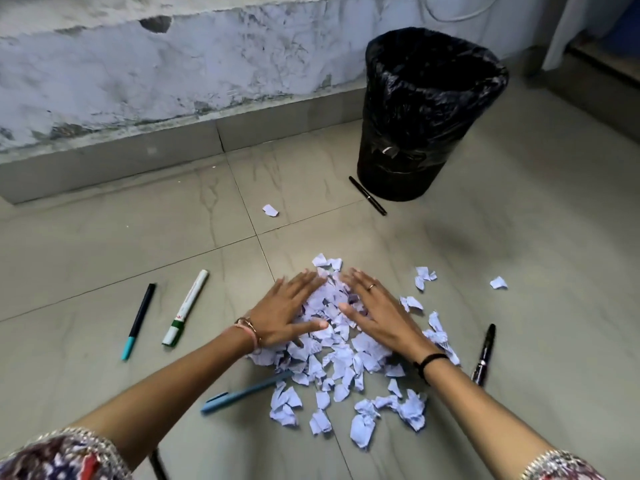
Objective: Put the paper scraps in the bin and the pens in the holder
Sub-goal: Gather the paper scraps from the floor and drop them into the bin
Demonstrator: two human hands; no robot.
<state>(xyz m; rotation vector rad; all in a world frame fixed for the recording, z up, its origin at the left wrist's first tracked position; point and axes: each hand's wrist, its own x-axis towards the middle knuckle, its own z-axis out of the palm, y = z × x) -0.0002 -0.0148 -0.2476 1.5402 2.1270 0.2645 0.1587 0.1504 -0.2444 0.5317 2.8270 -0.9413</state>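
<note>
Lying under both hands (291, 306): paper scraps (341, 362)

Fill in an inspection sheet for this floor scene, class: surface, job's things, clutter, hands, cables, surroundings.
Surface: grey tiled floor, marked with streaks.
Job's things: scrap pile in the middle, strays around it; black-lined bin upright beyond; marker, dark pen, blue pen, black pen by the bin, another black pen on the right. No holder seen.
Clutter: nothing seen.
Hands: left hand and right hand open, flat on the pile.
Cables: pale cord on the wall.
Surroundings: peeling wall, tiled skirting.
</note>
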